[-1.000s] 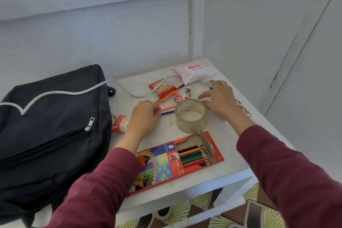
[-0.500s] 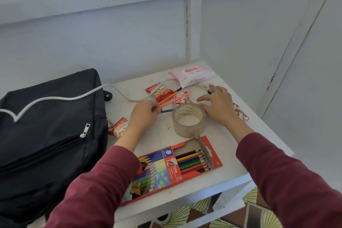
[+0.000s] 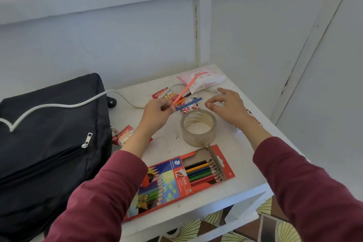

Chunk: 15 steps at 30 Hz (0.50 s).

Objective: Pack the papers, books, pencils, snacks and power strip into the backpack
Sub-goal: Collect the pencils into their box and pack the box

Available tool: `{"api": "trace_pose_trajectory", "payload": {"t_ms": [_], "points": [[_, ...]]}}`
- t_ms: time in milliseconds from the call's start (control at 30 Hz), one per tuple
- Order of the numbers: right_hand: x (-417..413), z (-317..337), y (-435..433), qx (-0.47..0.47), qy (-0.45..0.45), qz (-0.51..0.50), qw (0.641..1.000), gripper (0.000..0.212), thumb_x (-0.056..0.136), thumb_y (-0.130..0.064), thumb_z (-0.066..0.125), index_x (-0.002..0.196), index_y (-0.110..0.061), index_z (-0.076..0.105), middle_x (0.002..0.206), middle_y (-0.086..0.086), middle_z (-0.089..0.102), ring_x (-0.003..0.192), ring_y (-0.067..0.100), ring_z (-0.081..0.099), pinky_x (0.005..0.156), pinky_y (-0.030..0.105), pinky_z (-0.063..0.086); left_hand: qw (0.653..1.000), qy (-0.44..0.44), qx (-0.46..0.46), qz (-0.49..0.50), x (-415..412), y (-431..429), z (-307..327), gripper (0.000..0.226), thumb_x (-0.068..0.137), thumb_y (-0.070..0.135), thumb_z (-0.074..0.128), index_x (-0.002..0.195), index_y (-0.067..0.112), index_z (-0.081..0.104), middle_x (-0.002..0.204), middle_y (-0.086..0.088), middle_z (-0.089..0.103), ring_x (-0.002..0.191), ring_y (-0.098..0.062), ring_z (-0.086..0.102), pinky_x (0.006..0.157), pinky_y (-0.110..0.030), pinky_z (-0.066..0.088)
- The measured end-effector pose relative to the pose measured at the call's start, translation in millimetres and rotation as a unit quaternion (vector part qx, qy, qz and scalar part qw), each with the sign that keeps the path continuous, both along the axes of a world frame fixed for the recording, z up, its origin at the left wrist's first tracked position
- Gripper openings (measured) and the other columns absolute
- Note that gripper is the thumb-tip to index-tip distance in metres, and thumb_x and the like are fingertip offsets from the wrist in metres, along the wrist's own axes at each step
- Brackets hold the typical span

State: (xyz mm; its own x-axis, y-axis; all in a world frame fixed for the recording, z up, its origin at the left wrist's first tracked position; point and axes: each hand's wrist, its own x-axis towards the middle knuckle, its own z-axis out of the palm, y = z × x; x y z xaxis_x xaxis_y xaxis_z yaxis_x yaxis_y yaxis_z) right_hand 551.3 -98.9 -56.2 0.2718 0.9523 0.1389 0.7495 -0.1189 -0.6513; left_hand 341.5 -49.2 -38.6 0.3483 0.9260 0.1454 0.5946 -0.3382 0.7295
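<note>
My left hand (image 3: 157, 113) now grips the loose pencils (image 3: 177, 104) just behind and left of the tape roll (image 3: 198, 127). A second ago they lay flat on the worktop (image 3: 245, 163) there. The pink pencil (image 3: 186, 88) has swung up and slants away from the roll toward the pink tissue pack (image 3: 206, 80), while the blue pencil (image 3: 191, 102) pokes out rightward above the roll's far rim. My right hand (image 3: 227, 106) stays just behind and right of the roll, its fingers (image 3: 213, 104) relaxed and spread, holding nothing. The open pencil box (image 3: 182, 179) lies just in front of the roll, as before. The backpack (image 3: 49, 143) sits well to the roll's left with the white cord (image 3: 59, 105) draped over it. One snack packet (image 3: 122, 137) lies between backpack and roll.
</note>
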Motion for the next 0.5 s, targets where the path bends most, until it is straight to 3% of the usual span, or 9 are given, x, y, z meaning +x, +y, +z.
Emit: {"api": "trace_pose_trajectory", "payload": {"t_ms": [67, 133, 233, 333, 400, 500], "points": [[-3.7, 4.2, -2.3, 0.017, 0.086, 0.005, 0.996, 0.011, 0.082, -0.036, 0.068, 0.092, -0.037, 0.069, 0.146, 0.004, 0.041, 0.137, 0.020, 0.029, 0.112, 0.040, 0.022, 1.000, -0.010, -0.005, -0.011, 2.6, -1.7, 2.6, 0.008, 0.089, 0.014, 0.059, 0.089, 0.018, 0.066, 0.068, 0.012, 0.055, 0.064, -0.003, 0.046, 0.057, -0.016, 0.032], [-8.0, 9.0, -5.3, 0.040, 0.188, 0.014, 0.981, 0.013, 0.081, -0.031, 0.070, 0.095, -0.029, 0.071, 0.141, 0.005, 0.045, 0.135, 0.013, 0.033, 0.106, 0.029, 0.025, 0.999, -0.019, -0.008, -0.025, 6.3, -4.6, 5.8, 0.009, 0.089, 0.013, 0.060, 0.086, 0.019, 0.065, 0.066, 0.010, 0.055, 0.062, -0.004, 0.045, 0.057, -0.017, 0.032], [-12.5, 17.2, -10.3, 0.069, 0.269, 0.023, 0.960, 0.017, 0.085, -0.022, 0.068, 0.097, -0.011, 0.072, 0.115, -0.006, 0.057, 0.110, 0.000, 0.050, 0.087, 0.010, 0.031, 0.999, -0.036, -0.010, -0.040, 12.2, -9.3, 8.5, 0.009, 0.088, 0.013, 0.061, 0.084, 0.020, 0.066, 0.066, 0.008, 0.056, 0.061, -0.006, 0.045, 0.059, -0.019, 0.034], [-14.6, 24.5, -15.4, 0.077, 0.333, -0.005, 0.940, 0.016, 0.088, -0.019, 0.064, 0.095, -0.006, 0.070, 0.088, -0.018, 0.059, 0.081, -0.009, 0.053, 0.071, 0.008, 0.038, 0.997, -0.060, -0.009, -0.043, 14.0, -14.0, 9.7, 0.010, 0.087, 0.012, 0.061, 0.088, 0.019, 0.068, 0.070, 0.011, 0.060, 0.065, -0.004, 0.049, 0.059, -0.011, 0.037], [-13.6, 27.4, -19.4, 0.098, 0.361, -0.031, 0.927, 0.011, 0.091, -0.019, 0.060, 0.088, -0.013, 0.068, 0.081, -0.010, 0.063, 0.077, -0.001, 0.058, 0.072, 0.013, 0.043, 0.996, -0.077, 0.002, -0.033, 13.1, -18.3, 12.3, 0.012, 0.088, 0.012, 0.060, 0.090, 0.022, 0.068, 0.071, 0.014, 0.059, 0.066, -0.002, 0.050, 0.058, -0.005, 0.036], [-11.8, 33.1, -31.0, 0.135, 0.405, -0.073, 0.901, 0.015, 0.095, -0.018, 0.052, 0.085, -0.017, 0.063, 0.080, -0.004, 0.067, 0.069, 0.007, 0.065, 0.073, 0.024, 0.050, 0.991, -0.134, 0.014, -0.013, 9.6, -27.1, 17.6, 0.016, 0.088, 0.011, 0.060, 0.091, 0.025, 0.068, 0.074, 0.016, 0.060, 0.067, 0.004, 0.052, 0.061, -0.007, 0.038]]}}
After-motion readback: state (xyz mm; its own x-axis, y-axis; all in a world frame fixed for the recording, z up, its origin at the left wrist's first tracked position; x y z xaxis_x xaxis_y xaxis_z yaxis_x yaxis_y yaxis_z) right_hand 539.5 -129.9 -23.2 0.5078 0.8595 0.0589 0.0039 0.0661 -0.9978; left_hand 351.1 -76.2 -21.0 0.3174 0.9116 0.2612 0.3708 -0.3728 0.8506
